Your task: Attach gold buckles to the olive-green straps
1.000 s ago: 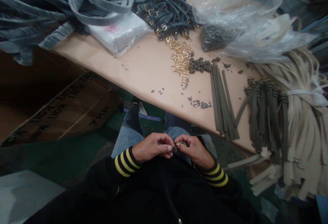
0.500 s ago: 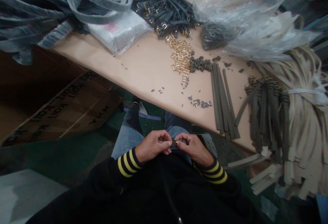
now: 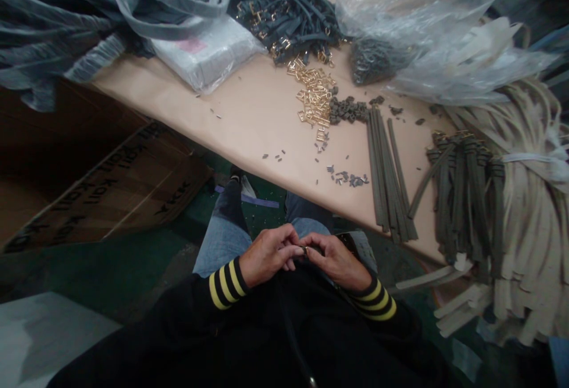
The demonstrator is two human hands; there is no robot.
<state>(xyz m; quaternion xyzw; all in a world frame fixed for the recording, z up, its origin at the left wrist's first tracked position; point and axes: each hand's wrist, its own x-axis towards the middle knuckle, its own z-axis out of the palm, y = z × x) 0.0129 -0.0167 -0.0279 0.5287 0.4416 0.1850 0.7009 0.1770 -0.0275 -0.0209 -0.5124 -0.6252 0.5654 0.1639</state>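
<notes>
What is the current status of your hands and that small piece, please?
Left hand, right hand: both pinching small piece. Piece mostly hidden by fingers.

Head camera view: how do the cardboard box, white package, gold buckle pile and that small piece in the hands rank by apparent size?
Largest to smallest:
1. Cardboard box
2. White package
3. Gold buckle pile
4. Small piece, judged only by its visible part

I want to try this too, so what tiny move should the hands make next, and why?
Maybe turn the small dark-and-gold piece a little, to see it better. The left hand and the right hand pinch it where they meet, and they hide most of it, so how it sits can't be told.
</notes>
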